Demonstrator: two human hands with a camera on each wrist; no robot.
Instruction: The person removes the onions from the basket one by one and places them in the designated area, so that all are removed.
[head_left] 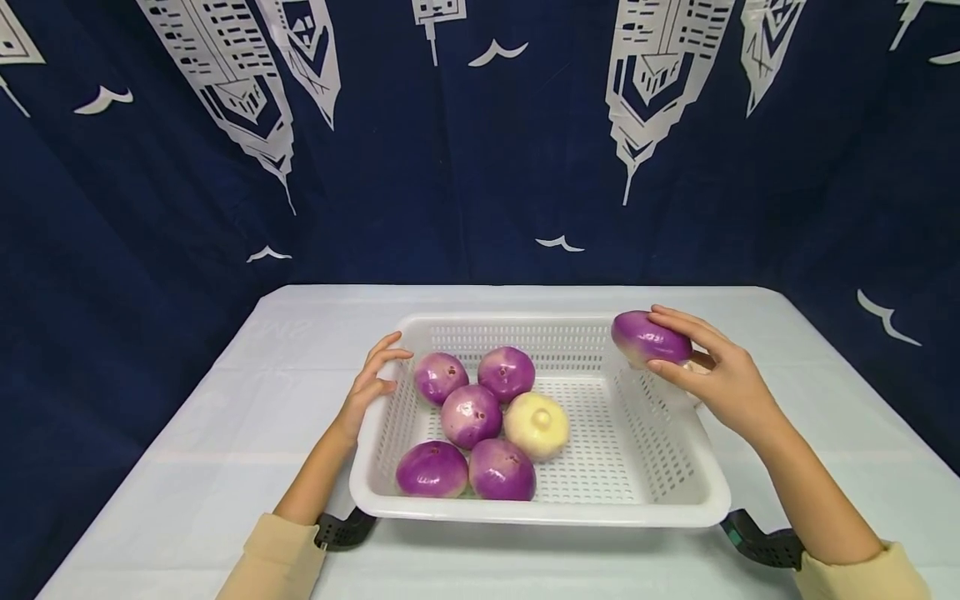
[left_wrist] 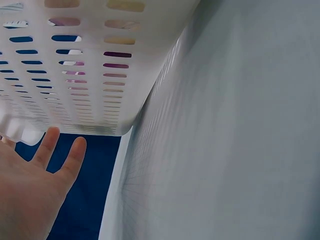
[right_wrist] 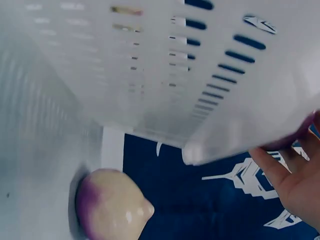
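Dark blue cloth (head_left: 465,183) hangs right across the back of the room, printed in white with upside-down towers and little birds. Before it stretches the white surface (head_left: 300,325), its covering smooth with faint creases. On that stands a white plastic basket (head_left: 540,512), wide and shallow, its walls and floor pierced all over with slots. From where I stand, two forearms in beige sleeves (head_left: 281,558) reach in from the near side, one along each side of the basket. Of the hands, the left hand (head_left: 367,387) is beside the left rim toward the far corner, fingers loosely bent and grasping nothing; whether its fingertips touch the rim I can't tell. The right hand (head_left: 723,375) grips a glossy purple vegetable (head_left: 647,336) between thumb and fingers, up at the basket's far right corner; I can't make out whether it meets the rim. Six more are in the basket, bunched toward the left and middle, leaving the right part of the floor bare: two purple ones at the back (head_left: 507,374), one purple in the middle (head_left: 471,416) with a pale yellow one (head_left: 537,426) to its right, and two purple ones in front (head_left: 432,469). Another, a cream-and-purple one (right_wrist: 112,205), lies outside on the surface, just beside the basket's right wall. Black straps (head_left: 761,542) circle both wrists. Smallest of all is the round nub on top of the yellow one.
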